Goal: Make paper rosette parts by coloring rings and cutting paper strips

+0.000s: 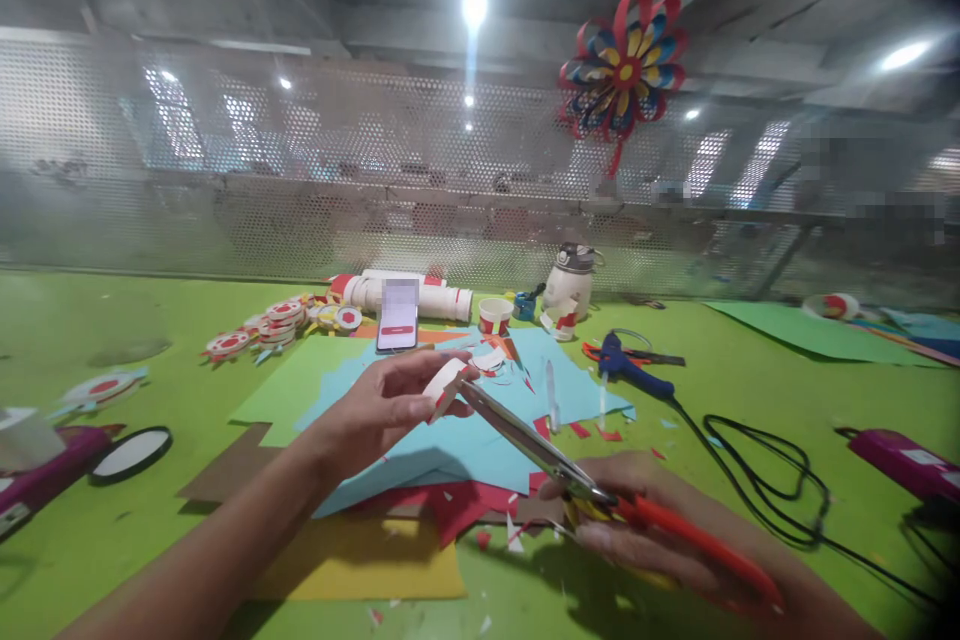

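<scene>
My left hand [390,405] pinches a small white and red piece of paper cup [444,388] above the pile of coloured paper. In my right hand [630,510] is a pair of scissors [551,460] with red-orange and yellow handles. The blade tips touch the right edge of the cup piece. Light blue paper sheets [450,480] lie under both hands, with red scraps strewn over and around them. A phone [397,315] stands upright just beyond my left hand.
A blue glue gun [634,368] lies to the right, its black cord looping across the green table. Behind stand a cut paper cup [495,316] and a white bottle [568,285]. Paper flowers [277,320] sit at left. A paper flower ornament [627,70] hangs above.
</scene>
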Demonstrator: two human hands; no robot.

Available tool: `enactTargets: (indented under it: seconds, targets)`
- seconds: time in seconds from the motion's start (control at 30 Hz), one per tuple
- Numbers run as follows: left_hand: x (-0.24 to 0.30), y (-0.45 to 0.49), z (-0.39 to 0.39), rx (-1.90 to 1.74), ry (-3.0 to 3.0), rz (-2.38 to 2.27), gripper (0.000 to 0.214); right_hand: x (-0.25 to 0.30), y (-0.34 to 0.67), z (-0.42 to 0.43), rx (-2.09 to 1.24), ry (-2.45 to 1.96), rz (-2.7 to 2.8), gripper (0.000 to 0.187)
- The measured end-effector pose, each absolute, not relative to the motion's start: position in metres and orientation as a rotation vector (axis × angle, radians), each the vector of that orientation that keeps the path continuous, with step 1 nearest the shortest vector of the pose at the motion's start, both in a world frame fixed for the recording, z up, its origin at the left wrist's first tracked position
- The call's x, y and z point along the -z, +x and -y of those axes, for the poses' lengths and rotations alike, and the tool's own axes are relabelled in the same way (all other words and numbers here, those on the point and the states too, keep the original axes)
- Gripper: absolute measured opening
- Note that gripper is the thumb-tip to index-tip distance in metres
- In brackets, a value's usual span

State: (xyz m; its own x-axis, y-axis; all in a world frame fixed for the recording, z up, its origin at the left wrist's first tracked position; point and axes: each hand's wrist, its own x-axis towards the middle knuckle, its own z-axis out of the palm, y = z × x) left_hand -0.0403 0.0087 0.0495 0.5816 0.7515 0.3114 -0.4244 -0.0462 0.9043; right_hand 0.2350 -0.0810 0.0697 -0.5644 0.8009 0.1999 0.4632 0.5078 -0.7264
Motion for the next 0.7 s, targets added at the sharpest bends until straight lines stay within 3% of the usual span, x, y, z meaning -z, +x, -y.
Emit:
enactTargets:
  seconds: [0.17, 0.37, 0.57, 0.7]
  targets:
    - [-0.053, -0.037, -0.005, -0.988, 1.349, -0.359, 0.060, -0.048, 0.241, 0.061, -0.708, -1.078, 2.322, 0.025]
    - [-0.053, -0.034, -0.006, -1.103, 1.427, -0.490, 0.050, -0.036, 0.241, 0.060, -0.386, -1.164, 2.249, 0.020]
    - [-0.053, -0.026, -0.005, -1.307, 1.461, -0.613, 0.048, -0.045, 0.230, 0.064, -0.454, -1.136, 2.228, 0.020]
    - [-0.048, -0.023, -0.004, -1.345, 1.590, -0.734, 0.059, -0.036, 0.230, 0.059, -0.432, -1.130, 2.218, 0.024]
